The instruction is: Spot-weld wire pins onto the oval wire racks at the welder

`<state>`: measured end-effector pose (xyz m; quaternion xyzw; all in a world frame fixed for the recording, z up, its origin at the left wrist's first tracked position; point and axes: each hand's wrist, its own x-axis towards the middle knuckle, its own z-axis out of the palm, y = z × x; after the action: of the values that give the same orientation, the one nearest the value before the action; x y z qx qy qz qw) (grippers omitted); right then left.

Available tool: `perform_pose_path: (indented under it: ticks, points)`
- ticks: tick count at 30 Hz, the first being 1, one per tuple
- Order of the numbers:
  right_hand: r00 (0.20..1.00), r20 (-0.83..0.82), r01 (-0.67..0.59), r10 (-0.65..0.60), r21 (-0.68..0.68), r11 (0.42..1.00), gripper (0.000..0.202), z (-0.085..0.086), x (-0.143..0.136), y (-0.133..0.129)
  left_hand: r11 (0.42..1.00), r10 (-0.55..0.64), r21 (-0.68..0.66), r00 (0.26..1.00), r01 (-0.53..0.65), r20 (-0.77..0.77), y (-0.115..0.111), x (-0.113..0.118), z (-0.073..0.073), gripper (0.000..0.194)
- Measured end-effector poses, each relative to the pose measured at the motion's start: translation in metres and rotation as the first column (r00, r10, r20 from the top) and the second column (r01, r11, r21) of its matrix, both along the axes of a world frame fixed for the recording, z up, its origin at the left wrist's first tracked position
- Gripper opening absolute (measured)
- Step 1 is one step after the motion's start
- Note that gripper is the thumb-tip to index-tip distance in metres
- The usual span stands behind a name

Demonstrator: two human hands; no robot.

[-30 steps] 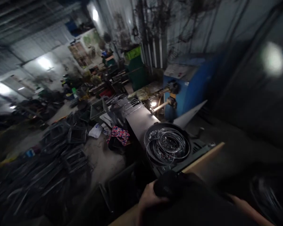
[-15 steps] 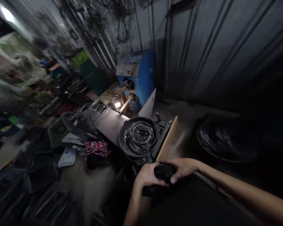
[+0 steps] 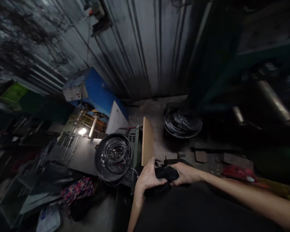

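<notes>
Between my two hands is a dark object (image 3: pixel 167 173), too dark to make out exactly, close in front of my body. My left hand (image 3: pixel 148 176) is wrapped round its left side, and my right hand (image 3: pixel 185 173) grips its right side. Just beyond my left hand stands an upright wooden board (image 3: pixel 147 141). To the left of that board, a round black pan (image 3: pixel 99 161) holds coils of thin wire (image 3: pixel 116 151).
A blue machine (image 3: pixel 96 90) stands back left beside a lit lamp (image 3: pixel 82 131). A basin of coiled wire (image 3: pixel 183 124) sits on the floor ahead. Patterned cloth (image 3: pixel 77 190) lies lower left. Dark machinery (image 3: pixel 270 93) stands at the right.
The view has swung to the right, so the pan and blue machine appear further left and the machinery at the right has come in. Both hands still hold the dark object.
</notes>
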<state>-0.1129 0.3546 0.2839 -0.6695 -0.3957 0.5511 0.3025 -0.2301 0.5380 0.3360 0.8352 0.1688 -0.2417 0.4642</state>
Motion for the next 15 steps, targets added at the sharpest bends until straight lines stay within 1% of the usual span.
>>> perform_pose_path:
  ticks: [2, 4, 5, 6, 7, 8, 9, 10, 12, 14, 15]
  points:
    - [0.993, -0.01, 0.121, -0.12, 0.023, 0.992, 0.05, -0.004, 0.027, -0.024, 0.999, 0.022, 0.047, 0.997, -0.025, 0.073, -0.016, 0.031, 0.004, 0.063]
    - [0.962, -0.021, 0.273, -0.272, 0.034, 0.961, 0.054, -0.011, 0.055, -0.05, 0.994, 0.084, 0.049, 0.98, -0.094, 0.178, -0.029, 0.062, 0.003, 0.049]
    - [0.932, -0.03, 0.361, -0.36, 0.031, 0.932, 0.057, -0.016, 0.068, -0.064, 0.99, 0.135, 0.018, 0.965, -0.143, 0.226, -0.035, 0.078, 0.001, 0.043]
    - [0.891, -0.038, 0.454, -0.453, 0.022, 0.891, 0.06, -0.022, 0.08, -0.078, 0.981, 0.19, -0.027, 0.946, -0.189, 0.262, -0.04, 0.093, -0.003, 0.039]
    - [0.834, -0.044, 0.55, -0.549, 0.007, 0.835, 0.062, -0.03, 0.091, -0.093, 0.972, 0.234, -0.075, 0.931, -0.222, 0.281, -0.044, 0.108, -0.008, 0.036]
    - [0.764, -0.045, 0.644, -0.644, -0.014, 0.765, 0.063, -0.039, 0.102, -0.108, 0.966, 0.254, -0.112, 0.926, -0.231, 0.281, -0.047, 0.123, -0.014, 0.035]
    - [0.68, -0.042, 0.731, -0.732, -0.038, 0.682, 0.063, -0.048, 0.111, -0.122, 0.967, 0.245, -0.134, 0.932, -0.216, 0.268, -0.051, 0.138, -0.021, 0.036]
    - [0.588, -0.034, 0.806, -0.808, -0.064, 0.589, 0.062, -0.058, 0.121, -0.138, 0.973, 0.212, -0.144, 0.945, -0.181, 0.248, -0.055, 0.153, -0.029, 0.037]
    - [0.396, -0.001, 0.912, -0.918, -0.114, 0.393, 0.055, -0.076, 0.14, -0.169, 0.987, 0.093, -0.148, 0.979, -0.067, 0.179, -0.066, 0.183, -0.048, 0.04]
    - [0.209, 0.048, 0.97, -0.977, -0.139, 0.201, 0.046, -0.089, 0.155, -0.202, 0.987, -0.066, -0.138, 0.993, 0.079, 0.101, -0.083, 0.211, -0.069, 0.044]
    - [0.124, 0.074, 0.984, -0.99, -0.136, 0.113, 0.041, -0.092, 0.16, -0.217, 0.98, -0.141, -0.13, 0.987, 0.149, 0.074, -0.092, 0.223, -0.079, 0.046]
